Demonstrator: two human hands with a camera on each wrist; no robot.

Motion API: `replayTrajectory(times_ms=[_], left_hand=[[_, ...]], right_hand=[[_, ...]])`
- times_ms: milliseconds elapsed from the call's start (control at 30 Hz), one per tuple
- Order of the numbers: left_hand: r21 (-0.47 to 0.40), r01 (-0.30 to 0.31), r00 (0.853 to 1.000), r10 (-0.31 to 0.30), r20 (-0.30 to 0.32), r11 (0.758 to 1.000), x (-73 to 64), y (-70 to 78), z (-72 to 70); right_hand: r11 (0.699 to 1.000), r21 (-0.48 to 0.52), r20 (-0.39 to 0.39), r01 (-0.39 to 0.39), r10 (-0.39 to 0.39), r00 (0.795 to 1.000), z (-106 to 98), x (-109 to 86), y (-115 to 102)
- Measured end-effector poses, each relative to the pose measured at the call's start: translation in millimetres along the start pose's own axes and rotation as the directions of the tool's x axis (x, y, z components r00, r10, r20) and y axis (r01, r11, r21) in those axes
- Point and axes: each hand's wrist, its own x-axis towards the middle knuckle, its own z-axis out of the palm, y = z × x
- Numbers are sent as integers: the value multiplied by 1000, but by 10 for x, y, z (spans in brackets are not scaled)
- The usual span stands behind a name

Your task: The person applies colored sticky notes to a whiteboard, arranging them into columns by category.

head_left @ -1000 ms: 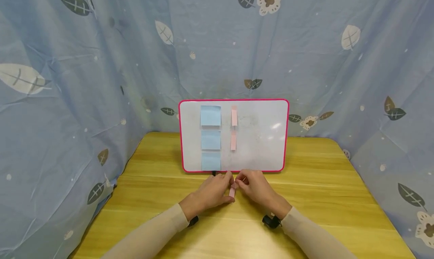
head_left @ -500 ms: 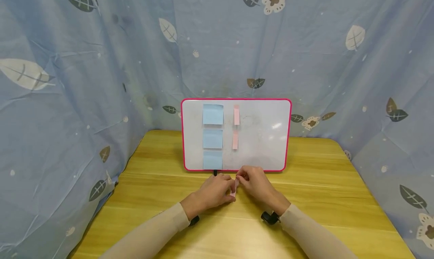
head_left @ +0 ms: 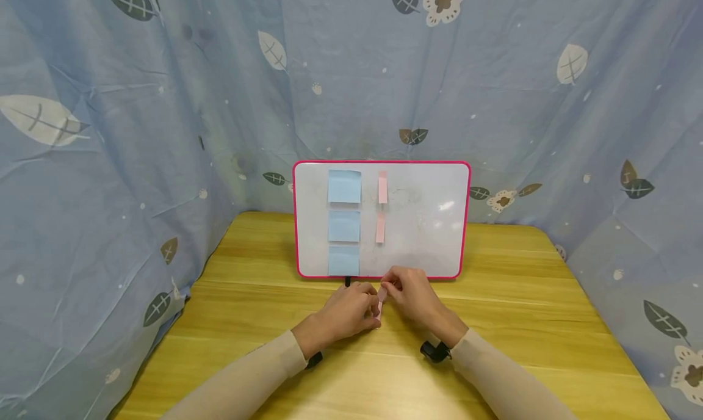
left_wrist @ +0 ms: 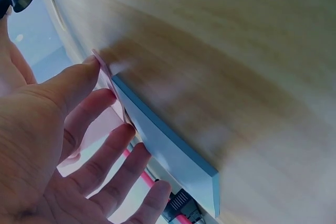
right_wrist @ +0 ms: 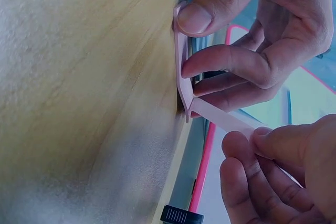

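My left hand [head_left: 346, 310] holds a narrow pink sticky note pad [right_wrist: 181, 59] on the table, thumb at one end and a finger along it. One end of a pink sticky note [right_wrist: 218, 116] is lifted from the pad, its other end still against it. Between thumb and forefinger, my right hand [head_left: 414, 295] pinches that raised end. Beside the pink pad, in the left wrist view, lies a thicker blue sticky note pad [left_wrist: 168, 145], mostly hidden by the left hand in the head view.
Behind the hands, a pink-framed whiteboard [head_left: 423, 224] stands on the wooden table [head_left: 505, 322]. Three blue sticky notes [head_left: 344, 226] form a column on it, with two narrow pink sticky notes [head_left: 380, 228] to their right. A patterned blue curtain [head_left: 351, 72] surrounds the table.
My right hand has moved slightly up and away from the left, drawing the pink sticky note's end off the pad. The left hand has stayed almost in place.
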Motion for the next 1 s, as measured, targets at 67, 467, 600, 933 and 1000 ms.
replayTrajectory(times_ms=[67,467,600,933,1000], left_hand=[[-1,4,1000,-4,1,1000,-5,1,5],[-15,21,1000,-20,1,1000,-24,26,4],[-16,28,1000,-28,1,999,-22,29,4],[-11,22,1000,-22,-7,1000,-21,43,-19],[-10,25,1000,-25,-4,1000,-22,46,-24]], right_hand=[[1000,5,0,-8,8,1000,-1,0,-2],[997,34,-19,-76,76,997,-16,16,15],[997,24,-37,-76,77,996,-44,32,21],[995,98,-124,-32,45,991,-127,71,42],[995,96,-142,-23,37,989,-135,70,48]])
